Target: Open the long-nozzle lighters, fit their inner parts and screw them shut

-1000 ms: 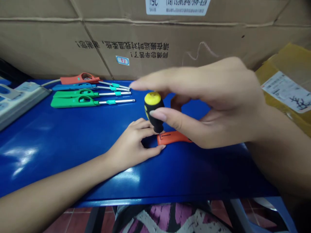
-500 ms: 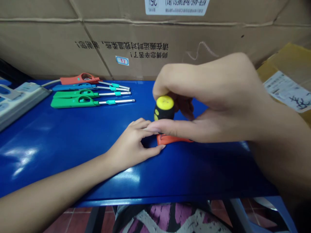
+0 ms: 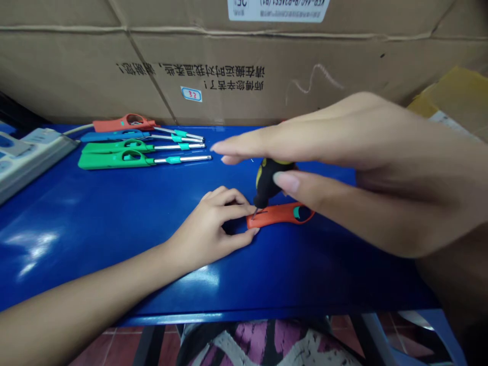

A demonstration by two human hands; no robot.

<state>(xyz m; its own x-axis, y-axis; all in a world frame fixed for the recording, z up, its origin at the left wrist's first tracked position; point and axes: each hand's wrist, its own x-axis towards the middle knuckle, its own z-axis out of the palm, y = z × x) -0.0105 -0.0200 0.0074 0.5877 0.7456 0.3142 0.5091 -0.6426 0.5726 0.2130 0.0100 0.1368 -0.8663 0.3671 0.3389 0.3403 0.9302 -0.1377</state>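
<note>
An orange lighter body lies flat on the blue table, its finger hole with a green trigger towards the right. My left hand grips its left end between thumb and fingers. Above it, my right hand holds a stubby black and yellow screwdriver, the thumb pressed on the handle and the index finger stretched out to the left. The screwdriver leans, its thin shaft meeting the lighter body near the left end. My right hand hides the far side of the handle and the lighter's right tip.
Several long-necked lighters lie at the back left: an orange one, a blue one and green ones. A white power strip sits at the left edge. A large cardboard box stands behind the table; another box is at right.
My right hand has loosened from a curled grip, its fingers straightening. The screwdriver now tilts, its top leaning right, and more of the lighter body shows. My left hand stays put.
</note>
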